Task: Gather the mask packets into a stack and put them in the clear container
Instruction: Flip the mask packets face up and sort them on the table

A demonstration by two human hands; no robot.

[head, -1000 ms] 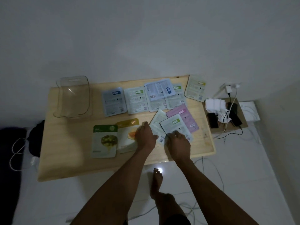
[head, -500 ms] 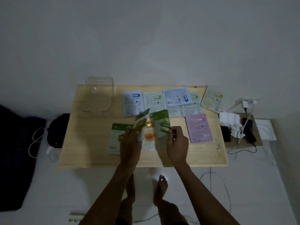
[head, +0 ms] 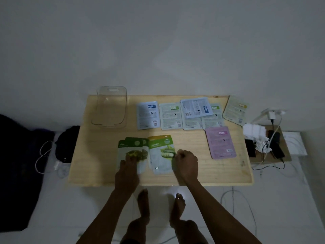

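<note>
Handling judgement, head view: the mask packets are thin flat foil sachets, likely light, limp and slick-faced, so they slide over one another readily. Grip them by a long edge or corner, pinched between thumb and fingers, and square the stack against the wooden table [head: 98, 166] before lifting.

Left hand [head: 127, 170] rests flat, fingers spread, on the olive-green packet [head: 131, 147], which overlaps at least one more green packet beneath. Right hand [head: 186, 162] is curled, pinching the right edge of the cucumber packet [head: 161, 152]; a yellow-topped packet shows behind it. Pink packet [head: 220, 141] lies apart to the right. Five pale packets [head: 169, 115] sit in a back row, one overlapping two others, with a yellow-labelled packet [head: 235, 110] at the far right corner. Clear container [head: 110, 106] stands empty at the back left.

Change from half a second ago: the green packets were raised between both hands; they now lie flat on the table.
</note>
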